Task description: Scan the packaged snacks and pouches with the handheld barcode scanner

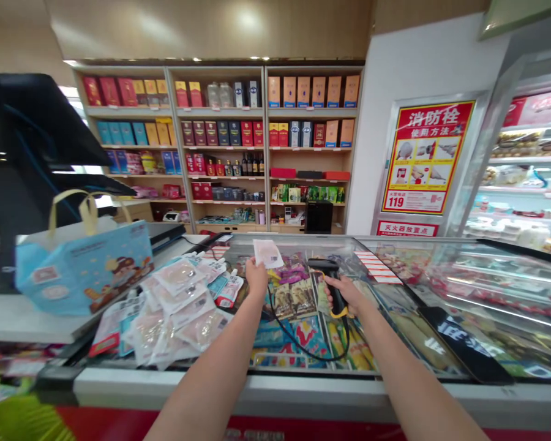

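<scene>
Above the glass top of a chest freezer (303,383), my left hand (256,278) pinches the near corner of a small white packet (267,253) with a dark printed label. My right hand (345,295) is wrapped round the handle of a black and yellow barcode scanner (328,268), whose head points left toward the packet. From the scanner's base a black cable (298,346) loops left across the glass. Left of my left hand lies a heap of flat white packets (179,306), with several red and blue spouted pouches (227,288) among and beside them.
A blue carrier bag (87,263) stands on the counter at left, below a black checkout monitor (41,122). Wrapped ice creams (298,297) show through the freezer glass. A black strip (463,346) lies at right. Shelves of boxes (220,131) line the back wall.
</scene>
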Demonstrator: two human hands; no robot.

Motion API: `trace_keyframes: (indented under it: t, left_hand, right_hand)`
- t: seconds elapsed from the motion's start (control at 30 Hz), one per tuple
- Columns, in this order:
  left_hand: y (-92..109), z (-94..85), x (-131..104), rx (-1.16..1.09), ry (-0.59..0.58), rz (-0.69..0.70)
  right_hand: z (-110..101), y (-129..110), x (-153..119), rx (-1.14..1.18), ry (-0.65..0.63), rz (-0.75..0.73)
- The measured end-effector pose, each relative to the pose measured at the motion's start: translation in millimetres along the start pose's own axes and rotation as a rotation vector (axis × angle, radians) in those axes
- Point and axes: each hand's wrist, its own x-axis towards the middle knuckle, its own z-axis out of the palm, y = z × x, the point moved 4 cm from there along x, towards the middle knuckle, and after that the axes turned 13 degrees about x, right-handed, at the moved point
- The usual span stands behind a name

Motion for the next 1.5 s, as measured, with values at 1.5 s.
trace_keyframes:
  t: [1.5]
  left_hand:
    - [-6, -192.4, 65, 1.27, -0.223, 0.185]
  right_hand:
    - [102, 72, 62, 0.213, -0.072, 0.038]
